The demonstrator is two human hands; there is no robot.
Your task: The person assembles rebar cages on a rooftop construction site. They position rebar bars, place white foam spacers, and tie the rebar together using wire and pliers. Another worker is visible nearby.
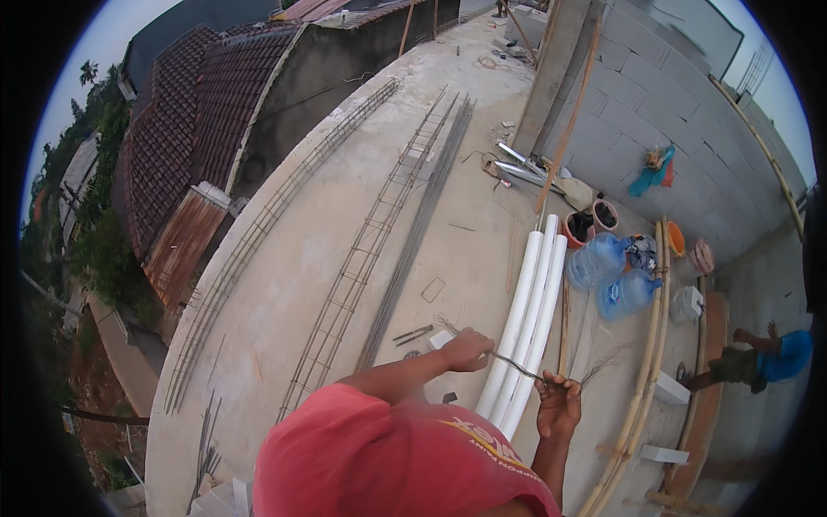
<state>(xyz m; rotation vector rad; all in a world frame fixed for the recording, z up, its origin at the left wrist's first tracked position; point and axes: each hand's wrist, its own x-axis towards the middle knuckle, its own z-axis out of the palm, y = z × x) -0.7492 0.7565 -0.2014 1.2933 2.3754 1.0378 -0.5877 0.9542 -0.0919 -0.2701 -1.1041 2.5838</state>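
A bundle of thin dark wire [517, 368] is stretched between my two hands, above the white pipes. My left hand [468, 351] is closed around one end, and loose strands fan out beyond it. The fingers of my right hand [558, 403] are curled on the other end, where more thin strands spread out to the right. Below my left hand, on the concrete, lie a white block [441, 339] and a dark pincer-like tool [413, 334] with spread handles. Farther off, a bent steel stirrup [432, 289] rests on the floor.
Three long white pipes [536, 302] lie close ahead. To their left are steel bars [422, 215] and rebar cages [357, 258]. Water jugs [627, 293], buckets [606, 215] and bamboo poles [650, 379] stand or lie right. A person in blue [784, 355] is by the block wall.
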